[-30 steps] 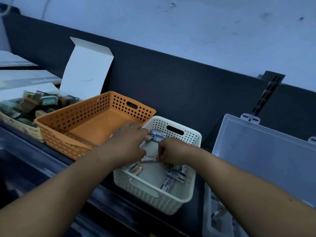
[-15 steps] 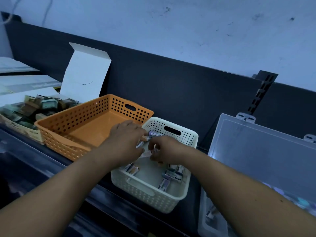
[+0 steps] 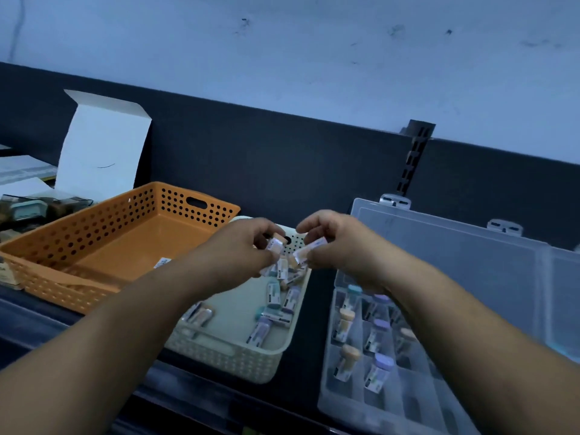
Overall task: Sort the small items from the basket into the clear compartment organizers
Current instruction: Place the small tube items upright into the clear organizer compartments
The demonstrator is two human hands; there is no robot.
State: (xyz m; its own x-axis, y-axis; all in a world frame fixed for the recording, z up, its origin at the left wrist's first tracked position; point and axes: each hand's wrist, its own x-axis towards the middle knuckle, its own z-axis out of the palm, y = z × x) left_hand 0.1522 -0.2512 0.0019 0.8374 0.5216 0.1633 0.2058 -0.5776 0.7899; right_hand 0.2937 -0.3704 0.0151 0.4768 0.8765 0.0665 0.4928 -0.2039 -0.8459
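Seemingly diagonal — vial (image 3: 309, 250) in right hand (image 3: 340, 246).

This looks like a shop stockroom or a store's work counter (image 3: 315, 312). A slotted shelf upright (image 3: 415, 158) stands against a dark back panel (image 3: 266, 158) under a scuffed wall (image 3: 282, 58). The counter carries an orange basket (image 3: 94, 246), a cream basket (image 3: 226, 359) of small labelled vials (image 3: 271, 293), a clear organizer (image 3: 348, 400) and an open white carton (image 3: 103, 152).

Labels on vials (image 3: 273, 295) unreadable; cream basket (image 3: 226, 356) far rim partly behind left hand (image 3: 241, 251), right hand (image 3: 340, 246); organizer (image 3: 348, 400) cut by bottom edge
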